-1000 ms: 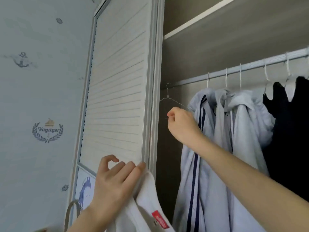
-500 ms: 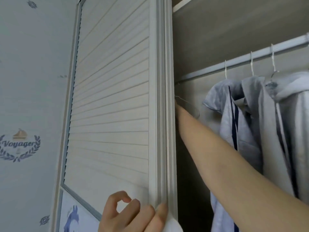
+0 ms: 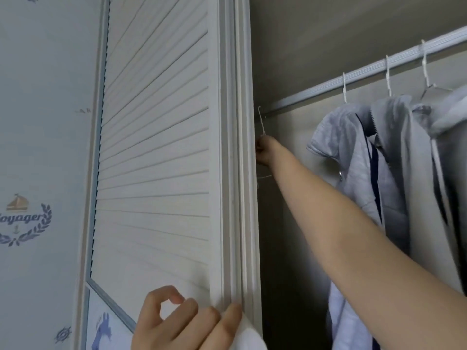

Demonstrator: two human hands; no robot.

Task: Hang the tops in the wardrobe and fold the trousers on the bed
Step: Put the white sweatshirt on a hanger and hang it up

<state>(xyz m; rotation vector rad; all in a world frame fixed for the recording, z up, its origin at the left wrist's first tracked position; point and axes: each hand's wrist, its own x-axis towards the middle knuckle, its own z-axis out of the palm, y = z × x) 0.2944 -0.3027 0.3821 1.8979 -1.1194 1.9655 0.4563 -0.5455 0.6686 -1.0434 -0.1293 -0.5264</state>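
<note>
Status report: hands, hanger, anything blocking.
Right hand grips wire hanger by the rail's left end. Left hand holds white top low. Louvred door edge hides part of hanger.

Grey jacket (image 3: 353,157), navy stripe; white, possibly cream, slatted door (image 3: 156,147).

Readable at far left on the pale wallpaper (image 3: 38,97): a blue script emblem (image 3: 24,219) cut by the frame edge, showing "oyager", set under a small sailing ship and ringed by a laurel wreath. Scattered elsewhere on the same wallpaper, small nautical motifs without lettering, among them a ship's wheel (image 3: 63,334) near the lower left. Nothing legible on the louvred wardrobe door (image 3: 156,147), on the blue figure on the panel (image 3: 102,329) beneath it, or on the grey tops (image 3: 394,157) hanging from the rail (image 3: 366,69).
</note>
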